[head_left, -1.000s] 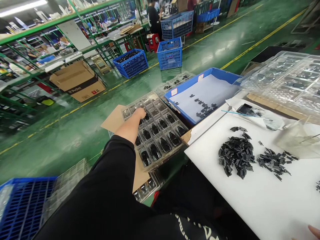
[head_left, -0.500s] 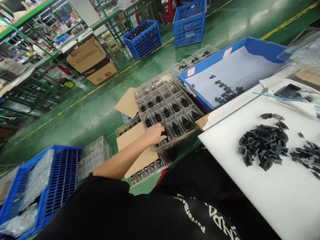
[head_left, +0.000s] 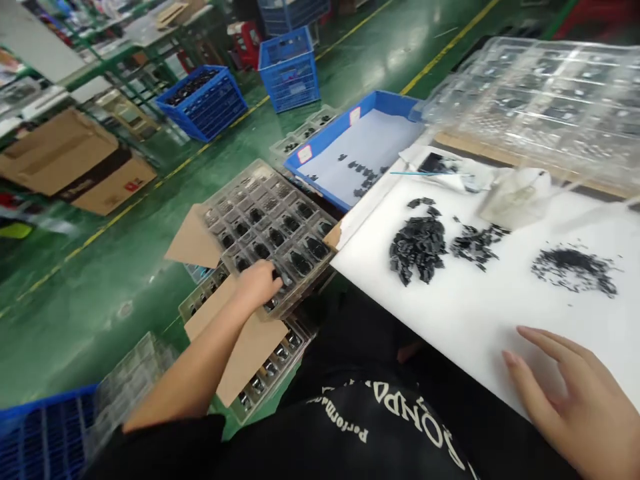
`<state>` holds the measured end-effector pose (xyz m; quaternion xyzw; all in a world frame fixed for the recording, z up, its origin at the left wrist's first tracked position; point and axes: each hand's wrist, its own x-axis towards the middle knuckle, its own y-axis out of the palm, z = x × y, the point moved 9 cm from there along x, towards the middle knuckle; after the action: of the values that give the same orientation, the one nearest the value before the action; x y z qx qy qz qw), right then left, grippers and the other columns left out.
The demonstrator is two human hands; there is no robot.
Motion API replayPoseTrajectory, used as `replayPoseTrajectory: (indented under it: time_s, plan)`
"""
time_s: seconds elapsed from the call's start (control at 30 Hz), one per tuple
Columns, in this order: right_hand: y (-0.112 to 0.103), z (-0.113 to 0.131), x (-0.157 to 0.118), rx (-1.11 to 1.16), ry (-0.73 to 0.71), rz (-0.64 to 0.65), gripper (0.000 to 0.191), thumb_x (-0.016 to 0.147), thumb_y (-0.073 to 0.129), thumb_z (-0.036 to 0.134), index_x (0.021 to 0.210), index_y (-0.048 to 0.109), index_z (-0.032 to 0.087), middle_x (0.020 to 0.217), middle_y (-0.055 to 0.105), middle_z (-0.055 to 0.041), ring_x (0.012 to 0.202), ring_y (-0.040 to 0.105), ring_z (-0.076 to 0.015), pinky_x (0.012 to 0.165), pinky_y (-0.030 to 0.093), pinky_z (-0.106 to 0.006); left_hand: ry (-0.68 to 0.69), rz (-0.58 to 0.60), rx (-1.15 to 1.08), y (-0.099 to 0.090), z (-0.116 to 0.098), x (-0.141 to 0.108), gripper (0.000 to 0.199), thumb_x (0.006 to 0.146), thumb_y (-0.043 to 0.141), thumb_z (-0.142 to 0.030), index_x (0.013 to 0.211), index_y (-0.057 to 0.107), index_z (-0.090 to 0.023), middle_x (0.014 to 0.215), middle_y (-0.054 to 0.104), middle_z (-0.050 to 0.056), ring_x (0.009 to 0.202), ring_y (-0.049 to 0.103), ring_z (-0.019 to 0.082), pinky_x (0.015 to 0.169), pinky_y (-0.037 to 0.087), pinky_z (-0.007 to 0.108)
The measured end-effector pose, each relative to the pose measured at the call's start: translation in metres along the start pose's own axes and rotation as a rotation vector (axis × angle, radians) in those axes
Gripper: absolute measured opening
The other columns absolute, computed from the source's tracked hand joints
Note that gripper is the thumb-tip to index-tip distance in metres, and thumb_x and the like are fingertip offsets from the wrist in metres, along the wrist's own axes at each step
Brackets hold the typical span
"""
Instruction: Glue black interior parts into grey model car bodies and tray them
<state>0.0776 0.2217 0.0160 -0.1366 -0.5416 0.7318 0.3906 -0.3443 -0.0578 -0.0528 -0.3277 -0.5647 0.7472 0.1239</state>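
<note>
Right hand [head_left: 575,407] arrives, open on the board [head_left: 475,313]; left fingers [head_left: 263,280] apparently clasp one tray [head_left: 270,227].

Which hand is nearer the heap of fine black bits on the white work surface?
The right hand: it lies on the white work surface, below the heap of fine black bits. The left hand is much farther away, beyond the surface's edge, on a clear plastic compartment tray.

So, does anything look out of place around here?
The clear tray of black parts looks tilted, its near corner under the left hand, on cardboard over another tray rather than lying flat. Fine black bits also lie scattered on the white table.
</note>
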Motion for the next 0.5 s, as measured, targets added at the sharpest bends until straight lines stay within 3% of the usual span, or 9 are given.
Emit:
replayPoseTrajectory:
  time_s: [0.07,0.1,0.17,0.23,0.3,0.33,0.4,0.5]
  plan:
    - [-0.006,-0.002,-0.001,0.037,0.08,0.008,0.028,0.09,0.062,0.036,0.117,0.061,0.03,0.115,0.067,-0.0108,0.097,0.067,-0.0288,0.053,0.053,-0.035,0.018,-0.065,-0.004,-0.03,0.003,-0.016,0.018,0.085,0.049,-0.035,0.078,0.057,-0.02,0.09,0.063,0.01,0.082,0.064,0.024,0.067,0.048,0.032]
    - [-0.01,-0.002,-0.002,0.095,0.125,-0.009,0.025,0.091,0.062,0.035,0.115,0.062,0.029,0.114,0.067,-0.0103,0.097,0.067,-0.028,0.054,0.053,-0.034,0.048,-0.111,-0.031,-0.048,-0.001,-0.025,0.016,0.085,0.049,-0.034,0.078,0.055,-0.021,0.085,0.061,0.007,0.078,0.062,0.022,0.067,0.047,0.031]
    - [-0.011,0.002,-0.006,0.338,0.219,-0.008,0.018,0.093,0.06,0.036,0.109,0.065,0.028,0.109,0.069,-0.0096,0.1,0.067,-0.0276,0.076,0.056,-0.038,0.194,-0.285,-0.309,-0.091,-0.026,-0.046,0.008,0.083,0.054,-0.031,0.082,0.054,-0.023,0.081,0.056,0.002,0.07,0.056,0.018,0.064,0.045,0.029]
    - [0.011,0.018,-0.013,0.805,0.349,0.154,0.024,0.096,0.057,0.043,0.11,0.066,0.026,0.11,0.069,-0.0103,0.105,0.066,-0.0277,0.091,0.054,-0.043,0.446,-0.323,-0.504,-0.122,-0.079,-0.068,0.002,0.083,0.055,-0.023,0.083,0.053,-0.023,0.079,0.052,0.0,0.069,0.053,0.016,0.067,0.044,0.028]
    - [0.037,0.051,-0.02,1.303,0.441,0.389,0.036,0.098,0.052,0.05,0.123,0.061,0.026,0.121,0.066,-0.0115,0.115,0.062,-0.028,0.098,0.051,-0.047,0.76,-0.278,-0.642,-0.139,-0.151,-0.094,0.01,0.081,0.057,-0.016,0.087,0.054,-0.023,0.083,0.053,0.0,0.075,0.054,0.015,0.071,0.045,0.028]
    - [0.044,0.066,-0.022,1.496,0.473,0.447,0.041,0.098,0.052,0.053,0.127,0.06,0.026,0.125,0.064,-0.012,0.118,0.061,-0.0279,0.101,0.049,-0.048,0.913,-0.239,-0.683,-0.143,-0.188,-0.107,0.013,0.081,0.058,-0.015,0.09,0.055,-0.023,0.085,0.056,0.001,0.077,0.055,0.015,0.072,0.045,0.028]
    - [0.049,0.083,-0.022,1.769,0.527,0.491,0.044,0.096,0.053,0.057,0.124,0.062,0.025,0.124,0.065,-0.0118,0.118,0.061,-0.0276,0.103,0.047,-0.048,1.16,-0.209,-0.7,-0.147,-0.254,-0.133,0.016,0.082,0.061,-0.017,0.097,0.057,-0.021,0.09,0.061,0.004,0.084,0.058,0.017,0.076,0.046,0.031]
    - [0.043,0.072,-0.019,1.963,0.594,0.357,0.04,0.097,0.052,0.056,0.111,0.069,0.023,0.109,0.07,-0.0097,0.108,0.065,-0.0267,0.095,0.052,-0.045,1.328,-0.299,-0.645,-0.148,-0.32,-0.155,0.011,0.083,0.058,-0.015,0.094,0.059,-0.017,0.088,0.064,0.006,0.086,0.059,0.021,0.08,0.044,0.037]
